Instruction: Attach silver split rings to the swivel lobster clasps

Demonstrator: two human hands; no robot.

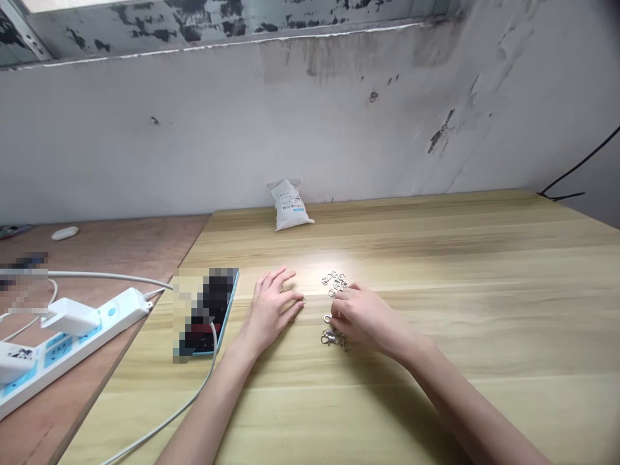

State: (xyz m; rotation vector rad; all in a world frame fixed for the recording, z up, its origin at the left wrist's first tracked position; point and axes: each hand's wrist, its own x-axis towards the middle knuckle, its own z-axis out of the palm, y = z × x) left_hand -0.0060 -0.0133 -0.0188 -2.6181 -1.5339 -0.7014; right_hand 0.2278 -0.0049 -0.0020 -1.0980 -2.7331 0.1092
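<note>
Several metal clasps (332, 336), long axes apparently mixed

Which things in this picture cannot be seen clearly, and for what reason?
All in the head view:
Metal clasps: partly covered by the right hand; its grip is unclear.
Small metal pieces at the left hand: partly covered by it, too small to count.
Phone: screen pixelated.
Bag: print too small to read.
Power strip: cut by left edge.

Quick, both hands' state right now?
Left hand: open, spread among small metal rings.
Right hand: curled at metal clasps; can't tell if holding one.
</note>
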